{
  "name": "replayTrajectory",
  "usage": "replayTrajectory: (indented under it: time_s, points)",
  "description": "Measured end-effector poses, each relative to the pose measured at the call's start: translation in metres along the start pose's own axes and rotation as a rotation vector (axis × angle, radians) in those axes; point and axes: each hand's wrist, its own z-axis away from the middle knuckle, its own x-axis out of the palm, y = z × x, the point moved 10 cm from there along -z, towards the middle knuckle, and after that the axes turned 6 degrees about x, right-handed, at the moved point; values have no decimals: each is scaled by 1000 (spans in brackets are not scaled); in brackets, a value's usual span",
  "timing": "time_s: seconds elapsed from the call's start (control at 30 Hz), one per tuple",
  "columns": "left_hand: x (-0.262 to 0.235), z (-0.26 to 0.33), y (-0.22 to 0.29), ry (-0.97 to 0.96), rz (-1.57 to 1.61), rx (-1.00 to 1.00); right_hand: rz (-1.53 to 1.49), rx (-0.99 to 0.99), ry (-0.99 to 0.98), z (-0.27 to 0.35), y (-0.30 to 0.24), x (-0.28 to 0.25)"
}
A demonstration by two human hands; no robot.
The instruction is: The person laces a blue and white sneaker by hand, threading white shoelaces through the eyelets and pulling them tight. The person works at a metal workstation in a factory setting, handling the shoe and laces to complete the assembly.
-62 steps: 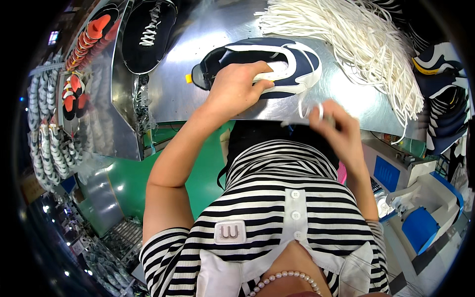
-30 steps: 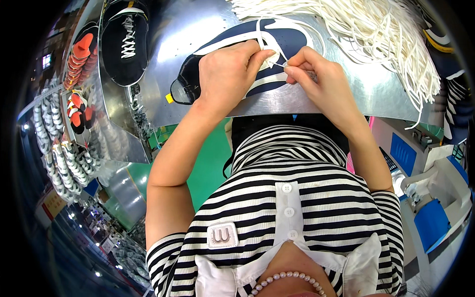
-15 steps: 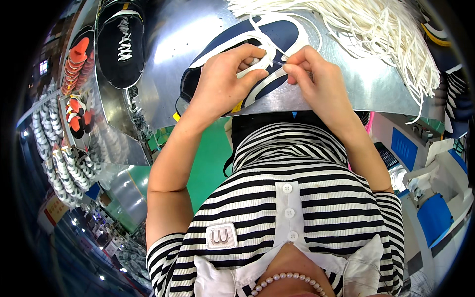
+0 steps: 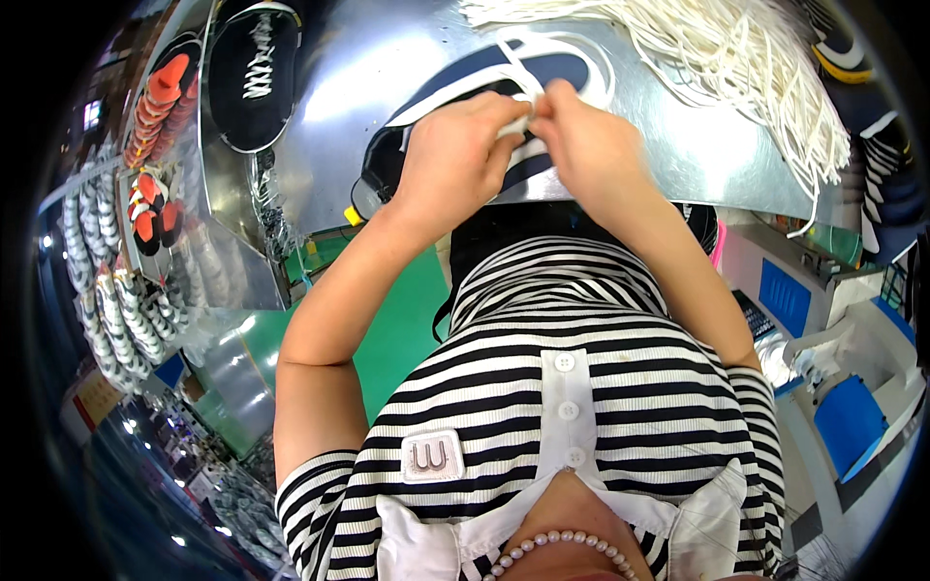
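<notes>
A navy shoe with white trim lies on the metal table in front of me, its toe toward the far right. A white shoelace runs over its front and loops around the toe. My left hand is closed on the edge of the shoe's opening, with thumb and fingers curled there. Close against it, my right hand is closed in a pinch on the shoelace, slightly blurred. The lace holes between the hands are mostly hidden by my fingers.
A heap of loose white shoelaces covers the table's far right. At the left lies a black laced shoe. Beyond the table's left edge hang orange shoe parts. More dark shoes are stacked at the far right.
My right hand has moved left and up, and now meets my left hand over the lace holes. The lace across the shoe has shifted with it.
</notes>
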Motion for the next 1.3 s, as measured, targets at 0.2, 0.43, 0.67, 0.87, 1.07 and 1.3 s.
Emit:
replayTrajectory:
  time_s: [0.2,0.43,0.67,0.87,1.07,1.3]
  points:
    - [-27,35,36,87,-385,390,-428,199,187,9,44,-124]
    - [-39,17,24,-1,-145,298,-657,281,-302,-50,52,-52]
    - [-42,11,-23,-12,-138,132,-809,135,-663,34,14,-58]
    - [-37,-6,-20,27,-113,137,-651,331,87,-43,66,-66]
    - [-4,14,-85,-457,581,-618,-775,434,77,-55,70,-28]
    - [20,19,-93,-401,967,-841,-718,477,24,-45,63,-10]
